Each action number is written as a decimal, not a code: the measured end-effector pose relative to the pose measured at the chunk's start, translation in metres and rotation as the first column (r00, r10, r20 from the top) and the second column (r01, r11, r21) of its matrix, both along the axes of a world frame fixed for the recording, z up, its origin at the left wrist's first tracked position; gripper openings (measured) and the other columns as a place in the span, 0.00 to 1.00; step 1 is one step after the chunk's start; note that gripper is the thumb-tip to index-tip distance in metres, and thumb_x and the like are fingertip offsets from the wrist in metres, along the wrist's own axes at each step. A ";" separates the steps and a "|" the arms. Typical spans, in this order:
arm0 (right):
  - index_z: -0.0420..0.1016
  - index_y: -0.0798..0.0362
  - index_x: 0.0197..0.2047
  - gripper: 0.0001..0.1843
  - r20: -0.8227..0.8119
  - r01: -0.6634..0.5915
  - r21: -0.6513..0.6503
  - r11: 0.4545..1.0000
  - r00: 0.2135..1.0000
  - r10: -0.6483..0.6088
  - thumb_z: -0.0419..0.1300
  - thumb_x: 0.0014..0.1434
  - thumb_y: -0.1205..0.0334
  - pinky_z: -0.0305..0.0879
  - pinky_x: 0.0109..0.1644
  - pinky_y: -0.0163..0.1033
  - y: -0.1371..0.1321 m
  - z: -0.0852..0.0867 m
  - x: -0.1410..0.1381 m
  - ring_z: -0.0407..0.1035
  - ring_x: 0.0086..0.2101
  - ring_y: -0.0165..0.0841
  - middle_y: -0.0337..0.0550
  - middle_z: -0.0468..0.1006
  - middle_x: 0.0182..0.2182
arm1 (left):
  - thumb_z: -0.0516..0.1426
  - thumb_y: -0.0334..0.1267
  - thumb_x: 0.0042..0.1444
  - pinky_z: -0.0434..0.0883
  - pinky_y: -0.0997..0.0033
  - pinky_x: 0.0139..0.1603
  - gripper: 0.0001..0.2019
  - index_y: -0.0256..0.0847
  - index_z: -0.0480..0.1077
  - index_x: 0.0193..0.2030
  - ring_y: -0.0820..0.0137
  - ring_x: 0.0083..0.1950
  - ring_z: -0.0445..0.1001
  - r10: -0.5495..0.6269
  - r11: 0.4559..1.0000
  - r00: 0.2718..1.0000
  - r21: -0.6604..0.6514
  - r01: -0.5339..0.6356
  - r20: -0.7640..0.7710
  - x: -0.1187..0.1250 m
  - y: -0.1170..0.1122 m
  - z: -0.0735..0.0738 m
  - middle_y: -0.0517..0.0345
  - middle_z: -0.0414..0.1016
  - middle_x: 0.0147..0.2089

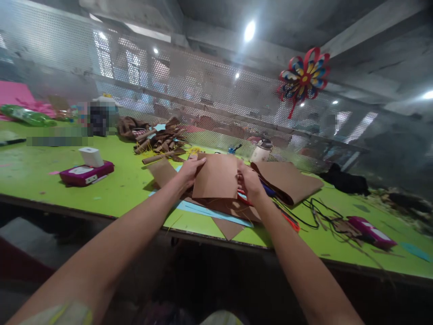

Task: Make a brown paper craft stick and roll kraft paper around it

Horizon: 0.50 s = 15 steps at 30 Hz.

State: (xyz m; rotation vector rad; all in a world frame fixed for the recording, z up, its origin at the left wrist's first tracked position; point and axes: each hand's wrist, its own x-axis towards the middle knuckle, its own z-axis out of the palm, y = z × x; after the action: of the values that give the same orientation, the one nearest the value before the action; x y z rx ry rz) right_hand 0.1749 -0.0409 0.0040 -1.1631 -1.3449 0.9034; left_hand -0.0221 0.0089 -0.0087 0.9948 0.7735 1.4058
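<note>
A square piece of brown paper (pixel 216 177) is held up between both hands over the table. My left hand (pixel 189 172) grips its left edge, thumb on the near face. On the opposite edge, my right hand (pixel 249 180) is closed on the paper, fingers curled. Beneath it lie more brown paper pieces and a light blue sheet (pixel 203 211). Red and blue handles show partly behind my right hand; what they belong to is hidden. A large folded brown sheet (pixel 291 180) rests right of that hand.
Rolled brown paper pieces (pixel 162 137) are heaped at the back. A purple box with a white adapter (pixel 91 158) stands left. Black cable (pixel 314 212) and another purple box (pixel 372 232) lie right. A whitish jar (pixel 261 150) stands behind; a paper flower (pixel 304 79) hangs above.
</note>
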 end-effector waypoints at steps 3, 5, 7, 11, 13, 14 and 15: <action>0.70 0.55 0.48 0.27 0.131 0.076 0.237 0.968 0.985 -0.110 0.64 0.46 0.54 0.61 0.27 0.32 -0.004 -0.001 -0.009 0.59 0.21 0.26 0.32 0.67 0.20 | 0.59 0.35 0.47 0.73 0.69 0.34 0.14 0.33 0.70 0.41 0.70 0.30 0.74 -0.007 1.000 0.996 0.025 0.010 -0.089 0.003 0.000 -0.003 0.52 0.76 0.32; 0.64 0.54 0.57 0.34 0.178 0.155 0.347 0.925 0.957 -0.227 0.63 0.44 0.63 0.61 0.30 0.33 -0.008 0.004 -0.002 0.59 0.22 0.26 0.31 0.67 0.21 | 0.60 0.33 0.45 0.72 0.70 0.30 0.19 0.33 0.68 0.47 0.71 0.27 0.73 0.014 1.000 0.987 0.029 -0.009 -0.162 0.003 0.000 -0.005 0.54 0.75 0.30; 0.64 0.53 0.58 0.34 0.179 0.173 0.361 0.916 0.951 -0.250 0.61 0.45 0.65 0.61 0.31 0.34 -0.017 0.011 0.014 0.60 0.23 0.26 0.34 0.70 0.24 | 0.61 0.28 0.41 0.69 0.74 0.27 0.27 0.36 0.65 0.52 0.73 0.26 0.72 0.046 0.999 0.973 0.038 -0.038 -0.227 0.003 0.001 -0.008 0.58 0.74 0.29; 0.76 0.57 0.44 0.21 0.054 0.135 0.157 0.978 0.988 -0.145 0.61 0.46 0.61 0.63 0.30 0.35 -0.056 0.017 0.061 0.67 0.28 0.30 0.46 0.76 0.34 | 0.59 0.27 0.40 0.67 0.76 0.30 0.27 0.38 0.67 0.52 0.72 0.31 0.72 0.046 0.977 0.730 0.184 0.111 -0.682 0.003 -0.002 -0.007 0.57 0.76 0.35; 0.77 0.57 0.42 0.19 -0.020 0.131 0.059 0.990 0.991 -0.130 0.61 0.47 0.59 0.64 0.27 0.35 -0.084 0.011 0.085 0.69 0.28 0.32 0.47 0.77 0.34 | 0.59 0.32 0.41 0.67 0.74 0.34 0.17 0.36 0.73 0.42 0.70 0.32 0.73 0.020 0.945 0.517 0.186 0.270 -0.855 0.004 -0.009 0.000 0.55 0.77 0.34; 0.77 0.56 0.43 0.19 -0.051 0.099 0.027 0.995 0.994 -0.097 0.61 0.47 0.59 0.65 0.27 0.35 -0.098 0.005 0.096 0.71 0.30 0.33 0.48 0.78 0.36 | 0.60 0.35 0.42 0.67 0.73 0.36 0.13 0.36 0.75 0.37 0.68 0.34 0.73 0.005 0.926 0.425 0.165 0.341 -0.905 0.004 -0.014 0.004 0.54 0.77 0.33; 0.76 0.55 0.45 0.20 -0.079 0.045 0.010 0.999 0.996 -0.044 0.61 0.47 0.60 0.67 0.29 0.36 -0.113 -0.001 0.105 0.72 0.33 0.36 0.49 0.77 0.39 | 0.60 0.39 0.42 0.67 0.73 0.37 0.12 0.36 0.76 0.35 0.67 0.35 0.73 0.013 0.896 0.284 0.138 0.423 -0.959 0.004 -0.021 0.009 0.53 0.78 0.33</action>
State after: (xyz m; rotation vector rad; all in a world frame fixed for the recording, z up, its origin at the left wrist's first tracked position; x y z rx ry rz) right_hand 0.2803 -0.1539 0.0027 -1.1330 -1.2545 0.8987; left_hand -0.0177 -0.0118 -0.0002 2.2653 1.1684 0.5564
